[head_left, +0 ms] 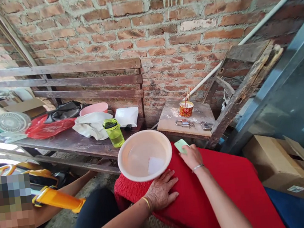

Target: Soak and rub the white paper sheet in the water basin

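Observation:
My left hand (163, 191) lies with its fingers spread on the red cloth (225, 179), just in front of a pale plastic basin (125, 172). Inside the basin, a white rectangular piece (155, 164) rests in what looks like clear water. To the right of the basin, my right hand (193, 157) is closed on a pale green flat rectangular piece (181, 145) with rounded corners, held low over the cloth. Its exact kind cannot be made out, and my fingers cover its near end.
A green water bottle (114, 133) and white cloth (92, 124) are on the wooden bench (100, 145). Behind my right hand, a small table (166, 121) carries a red tin (186, 109) and padlocks (184, 123). A cardboard box (275, 162) stands right; another person's arm (74, 183) shows left.

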Motion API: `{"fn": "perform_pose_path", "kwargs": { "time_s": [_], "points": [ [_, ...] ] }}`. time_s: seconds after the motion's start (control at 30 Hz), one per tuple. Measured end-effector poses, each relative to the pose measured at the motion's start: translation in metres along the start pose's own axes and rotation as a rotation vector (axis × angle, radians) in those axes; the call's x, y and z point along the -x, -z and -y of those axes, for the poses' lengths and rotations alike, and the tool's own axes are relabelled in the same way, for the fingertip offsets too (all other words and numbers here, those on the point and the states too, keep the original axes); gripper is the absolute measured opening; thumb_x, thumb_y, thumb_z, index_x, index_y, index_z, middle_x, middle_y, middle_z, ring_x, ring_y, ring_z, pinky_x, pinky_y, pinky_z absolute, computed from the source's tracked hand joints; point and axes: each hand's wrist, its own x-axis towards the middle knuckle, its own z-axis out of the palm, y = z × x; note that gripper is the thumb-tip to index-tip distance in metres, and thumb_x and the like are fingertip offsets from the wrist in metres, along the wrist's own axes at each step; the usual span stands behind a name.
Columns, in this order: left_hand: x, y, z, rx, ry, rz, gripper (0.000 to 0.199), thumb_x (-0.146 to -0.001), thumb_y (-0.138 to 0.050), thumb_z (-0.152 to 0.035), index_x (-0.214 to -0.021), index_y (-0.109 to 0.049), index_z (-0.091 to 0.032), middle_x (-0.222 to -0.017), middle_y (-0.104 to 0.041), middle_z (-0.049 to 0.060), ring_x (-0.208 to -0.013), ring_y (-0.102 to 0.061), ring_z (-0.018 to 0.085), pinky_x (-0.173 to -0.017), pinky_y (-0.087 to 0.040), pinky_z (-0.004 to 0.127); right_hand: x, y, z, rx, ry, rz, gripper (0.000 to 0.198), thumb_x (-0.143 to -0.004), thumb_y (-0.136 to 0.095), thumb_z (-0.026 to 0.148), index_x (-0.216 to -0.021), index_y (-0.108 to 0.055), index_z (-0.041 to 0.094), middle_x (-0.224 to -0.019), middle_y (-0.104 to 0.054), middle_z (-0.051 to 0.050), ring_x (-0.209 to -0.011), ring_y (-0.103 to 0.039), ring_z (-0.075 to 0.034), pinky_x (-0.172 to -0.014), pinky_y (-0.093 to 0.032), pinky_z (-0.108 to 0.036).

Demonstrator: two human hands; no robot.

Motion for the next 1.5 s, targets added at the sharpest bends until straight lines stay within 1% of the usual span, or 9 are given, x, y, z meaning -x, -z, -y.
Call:
{"fn": "perform_pose_path", "kwargs": {
  "time_s": [0.1, 0.2, 0.47, 0.57, 0.67, 0.83, 1.2, 1.37, 1.5],
  "points": [
    [0.000, 0.000, 0.001, -0.021, -0.002, 0.009, 0.058, -0.093, -0.056, -0.055, -0.146, -0.050, -0.029, -0.160, -0.037, 0.006, -0.146, -0.035, 0.031, -0.121, -0.030, 0.049, -0.015, -0.020, 0.025, -0.021, 0.056, 0.035, 0.033, -0.085, -0.065, 0.045, -0.114, -0.069, 0.029, -0.111, -0.059, -0.006, -0.094, -0.058, -0.020, -0.087, -0.042, -0.030],
    [-0.001, 0.000, 0.001, -0.041, -0.006, 0.027, 0.057, -0.092, -0.060, -0.049, -0.145, -0.052, -0.027, -0.159, -0.037, 0.007, -0.146, -0.035, 0.032, -0.120, -0.032, 0.051, -0.021, -0.021, 0.004, -0.009, 0.020, 0.058, 0.034, -0.082, -0.067, 0.043, -0.114, -0.070, 0.030, -0.110, -0.058, -0.005, -0.092, -0.059, -0.019, -0.086, -0.042, -0.029],
    [-0.002, -0.003, 0.002, -0.013, -0.019, 0.008, 0.057, -0.090, -0.063, -0.044, -0.144, -0.053, -0.026, -0.158, -0.039, 0.008, -0.146, -0.036, 0.032, -0.120, -0.033, 0.050, 0.029, 0.071, -0.186, 0.172, -0.492, -0.008, 0.047, -0.086, -0.051, 0.047, -0.120, -0.068, 0.020, -0.094, -0.060, -0.012, -0.083, -0.064, -0.028, -0.075, -0.050, -0.041],
    [-0.002, -0.005, 0.003, -0.006, -0.025, -0.018, 0.056, -0.090, -0.062, -0.045, -0.143, -0.054, -0.027, -0.158, -0.040, 0.007, -0.145, -0.036, 0.031, -0.120, -0.033, 0.049, 0.067, 0.082, -0.218, 0.119, -0.526, -0.125, 0.051, -0.080, -0.052, 0.055, -0.114, -0.069, 0.022, -0.089, -0.060, -0.011, -0.087, -0.064, -0.030, -0.080, -0.051, -0.043],
    [-0.003, -0.004, 0.002, -0.013, -0.032, -0.030, 0.055, -0.091, -0.062, -0.045, -0.142, -0.054, -0.027, -0.157, -0.041, 0.008, -0.145, -0.037, 0.031, -0.120, -0.032, 0.049, 0.105, 0.065, -0.201, -0.094, -0.225, -0.171, 0.045, -0.073, -0.058, 0.058, -0.103, -0.070, 0.027, -0.096, -0.061, -0.007, -0.094, -0.064, -0.027, -0.089, -0.051, -0.040],
    [-0.002, 0.002, -0.002, -0.032, -0.038, -0.048, 0.054, -0.092, -0.060, -0.048, -0.141, -0.056, -0.026, -0.155, -0.044, 0.008, -0.144, -0.039, 0.030, -0.122, -0.027, 0.049, 0.148, 0.033, -0.145, -0.245, 0.099, 0.011, 0.032, -0.072, -0.061, 0.044, -0.099, -0.067, 0.029, -0.103, -0.062, -0.003, -0.093, -0.065, -0.023, -0.085, -0.051, -0.035],
    [-0.003, -0.004, 0.000, -0.037, -0.049, -0.080, 0.054, -0.093, -0.058, -0.051, -0.142, -0.055, -0.028, -0.155, -0.044, 0.006, -0.144, -0.039, 0.028, -0.122, -0.026, 0.047, 0.154, -0.005, -0.162, -0.205, 0.155, -0.071, 0.028, -0.076, -0.061, 0.043, -0.102, -0.063, 0.031, -0.104, -0.063, -0.003, -0.098, -0.064, -0.025, -0.088, -0.052, -0.041],
    [-0.004, 0.006, 0.000, -0.080, -0.050, -0.029, 0.052, -0.096, -0.055, -0.049, -0.142, -0.053, -0.027, -0.155, -0.044, 0.006, -0.145, -0.037, 0.026, -0.123, -0.025, 0.046, 0.149, 0.001, -0.151, -0.123, 0.197, -0.034, 0.023, -0.081, -0.059, 0.041, -0.098, -0.062, 0.027, -0.097, -0.062, -0.005, -0.090, -0.062, -0.024, -0.084, -0.051, -0.038],
    [0.009, 0.015, -0.026, -0.121, 0.031, -0.013, 0.045, -0.098, -0.052, -0.037, -0.140, -0.054, -0.022, -0.154, -0.043, 0.010, -0.146, -0.032, 0.030, -0.122, -0.023, 0.051, 0.152, 0.006, -0.146, -0.083, 0.178, -0.017, 0.030, -0.080, -0.062, 0.040, -0.105, -0.063, 0.024, -0.105, -0.061, -0.007, -0.099, -0.059, -0.025, -0.091, -0.047, -0.039]
  ]
}}
